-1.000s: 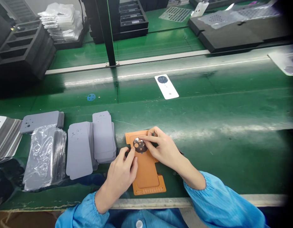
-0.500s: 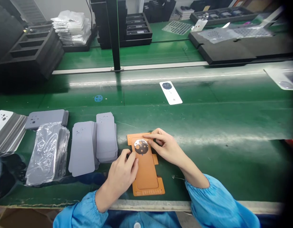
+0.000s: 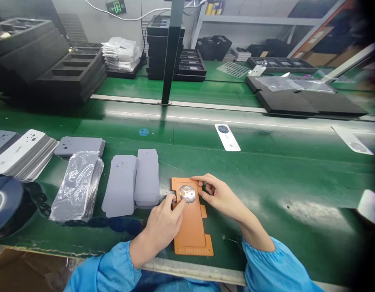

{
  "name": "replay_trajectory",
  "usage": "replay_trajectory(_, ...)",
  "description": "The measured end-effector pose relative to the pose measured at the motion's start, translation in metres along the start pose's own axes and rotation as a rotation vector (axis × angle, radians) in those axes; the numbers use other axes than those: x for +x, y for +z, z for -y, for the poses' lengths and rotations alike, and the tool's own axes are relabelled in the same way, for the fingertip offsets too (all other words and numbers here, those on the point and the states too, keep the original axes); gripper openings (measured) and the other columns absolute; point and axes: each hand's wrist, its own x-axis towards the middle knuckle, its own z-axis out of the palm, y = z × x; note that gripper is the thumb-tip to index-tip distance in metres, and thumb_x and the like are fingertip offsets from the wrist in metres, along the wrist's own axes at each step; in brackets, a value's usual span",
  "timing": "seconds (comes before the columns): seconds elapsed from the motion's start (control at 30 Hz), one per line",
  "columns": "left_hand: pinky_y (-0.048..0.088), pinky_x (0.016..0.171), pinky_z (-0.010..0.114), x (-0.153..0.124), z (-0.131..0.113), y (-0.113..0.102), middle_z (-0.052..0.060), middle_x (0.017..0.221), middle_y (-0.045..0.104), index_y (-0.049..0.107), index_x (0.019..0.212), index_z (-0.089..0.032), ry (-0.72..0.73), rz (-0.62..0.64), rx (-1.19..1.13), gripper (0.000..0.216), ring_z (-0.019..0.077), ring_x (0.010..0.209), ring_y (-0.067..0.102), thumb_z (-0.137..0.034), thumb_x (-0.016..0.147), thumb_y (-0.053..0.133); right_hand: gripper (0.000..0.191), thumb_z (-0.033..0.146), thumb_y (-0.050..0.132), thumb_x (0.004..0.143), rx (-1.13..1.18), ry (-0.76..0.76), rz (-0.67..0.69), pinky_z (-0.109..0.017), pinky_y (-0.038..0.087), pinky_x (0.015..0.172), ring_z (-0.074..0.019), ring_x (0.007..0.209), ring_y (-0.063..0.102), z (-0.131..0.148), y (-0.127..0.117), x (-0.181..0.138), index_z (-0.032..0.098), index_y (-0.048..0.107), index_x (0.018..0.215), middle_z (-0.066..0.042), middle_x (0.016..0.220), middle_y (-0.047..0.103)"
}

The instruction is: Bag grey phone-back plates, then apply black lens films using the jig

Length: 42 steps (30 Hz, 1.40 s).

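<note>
In front of me on the green bench lies an orange phone-shaped jig with a shallow recess and side tabs. Near its top sits a shiny round disc with several holes. My left hand rests over the jig's left edge, fingers bent and apart, a thumb tip touching the disc's lower rim. My right hand is at the jig's upper right, its index finger stretched along the top edge and its thumb near the disc's right side. Neither hand visibly grips anything.
To the left stand stacks of grey phone-shaped sheets, a plastic-wrapped stack and white sheets. A white card and a blue disc lie farther back. Black trays stand behind, beside a dark post.
My view has tilted up, showing more of the back shelves. The left thumb has moved onto the disc's lower rim. The right hand stays by the jig's top edge.
</note>
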Motion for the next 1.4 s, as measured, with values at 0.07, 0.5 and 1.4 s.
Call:
replay_trajectory(0.07, 0.057, 0.054, 0.028, -0.001, 0.0, -0.001, 0.008, 0.106, 0.061, 0.055, 0.133, -0.023, 0.003, -0.016, -0.01, 0.038, 0.0201, 0.078, 0.068, -0.015, 0.096, 0.048, 0.031, 0.028, 0.06, 0.088, -0.039, 0.009, -0.027, -0.029, 0.042, 0.06, -0.0134, 0.062, 0.046, 0.011, 0.001, 0.007, 0.025, 0.07, 0.117, -0.001, 0.091, 0.061)
replay_trajectory(0.5, 0.049, 0.05, 0.026, -0.004, -0.003, -0.002, 0.004, 0.082, 0.059, 0.063, 0.082, -0.02, 0.04, -0.224, -0.128, 0.015, 0.0159, 0.063, 0.061, -0.012, 0.088, 0.051, 0.054, 0.027, 0.082, 0.073, 0.075, 0.044, 0.039, -0.032, 0.049, 0.074, -0.0199, 0.073, 0.067, 0.081, 0.076, 0.107, 0.013, 0.064, 0.122, 0.001, 0.072, 0.072)
replay_trajectory(1.4, 0.034, 0.057, 0.025, 0.003, 0.001, -0.027, -0.006, 0.074, 0.044, 0.059, 0.09, -0.02, -0.399, 0.14, -0.826, 0.031, 0.0112, 0.06, 0.042, -0.039, 0.074, 0.078, 0.02, 0.039, 0.067, 0.092, 0.357, 0.198, 0.236, -0.028, 0.047, 0.065, -0.0153, 0.072, 0.058, 0.015, 0.01, -0.066, 0.02, 0.063, 0.093, -0.001, 0.082, 0.065)
